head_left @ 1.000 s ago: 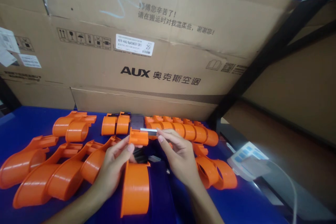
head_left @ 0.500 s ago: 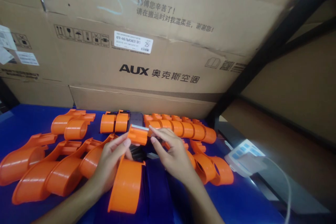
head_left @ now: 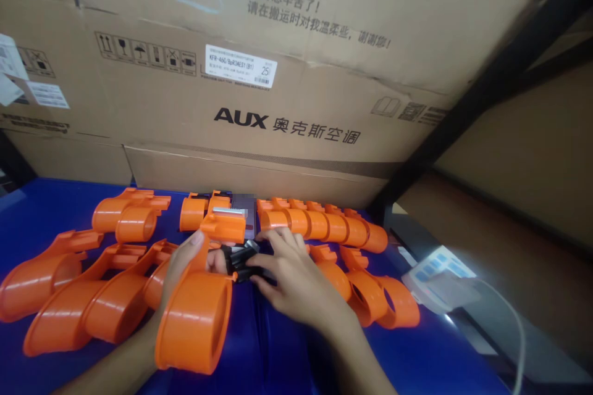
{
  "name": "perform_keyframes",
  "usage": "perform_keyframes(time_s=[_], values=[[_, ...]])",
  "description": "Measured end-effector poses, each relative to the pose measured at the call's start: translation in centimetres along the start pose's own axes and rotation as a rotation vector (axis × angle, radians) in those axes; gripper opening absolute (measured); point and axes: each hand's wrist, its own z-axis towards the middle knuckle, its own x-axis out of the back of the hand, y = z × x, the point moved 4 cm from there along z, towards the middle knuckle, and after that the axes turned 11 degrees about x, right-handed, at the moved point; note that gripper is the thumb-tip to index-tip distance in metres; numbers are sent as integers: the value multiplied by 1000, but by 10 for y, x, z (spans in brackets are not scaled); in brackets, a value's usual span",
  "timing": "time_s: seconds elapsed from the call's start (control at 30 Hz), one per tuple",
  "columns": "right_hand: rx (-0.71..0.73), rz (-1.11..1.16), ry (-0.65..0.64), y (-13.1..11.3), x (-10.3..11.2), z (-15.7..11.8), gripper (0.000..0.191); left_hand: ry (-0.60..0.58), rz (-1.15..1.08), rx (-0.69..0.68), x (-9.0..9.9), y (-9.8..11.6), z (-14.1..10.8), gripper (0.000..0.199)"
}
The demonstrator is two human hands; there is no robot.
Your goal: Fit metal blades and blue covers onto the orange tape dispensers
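Observation:
My left hand (head_left: 185, 259) is wrapped round the neck of an orange plastic part (head_left: 197, 321), whose wide ring hangs toward me. The part's upper end carries a silvery toothed strip (head_left: 228, 211). My right hand (head_left: 290, 271) reaches over a small pile of black pieces (head_left: 243, 256), its fingers spread and bent, touching or just above them. Whether anything is between those fingertips is hard to see. The black pieces lie just right of my left fingers.
More orange ringed parts lie in rows on the blue surface (head_left: 398, 361), left and right of my hands. A big cardboard box (head_left: 176, 105) stands behind. At the right are a white device (head_left: 438, 274) with a cable and a dark metal post (head_left: 430, 129).
My right hand has left the orange part's top and moved down to the black pieces. My left hand has shifted the part left and tilted it. The view has moved slightly.

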Motion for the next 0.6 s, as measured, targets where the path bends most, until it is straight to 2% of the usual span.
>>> perform_keyframes(time_s=[0.2,0.3,0.4,0.5,0.6], values=[[4,-7,-41,-2,-5,2,22,-8,34,-63,-9,-6,-4,59],[15,11,-40,-3,-6,1,21,-27,27,-67,-12,-7,-5,55],[10,46,-6,-4,-3,0,19,14,-21,-89,-11,-8,-7,49],[-19,99,105,-1,3,-2,14,46,-15,-110,-11,-10,-10,47],[-122,128,333,7,13,-7,16,34,89,-138,-14,-12,-10,42]])
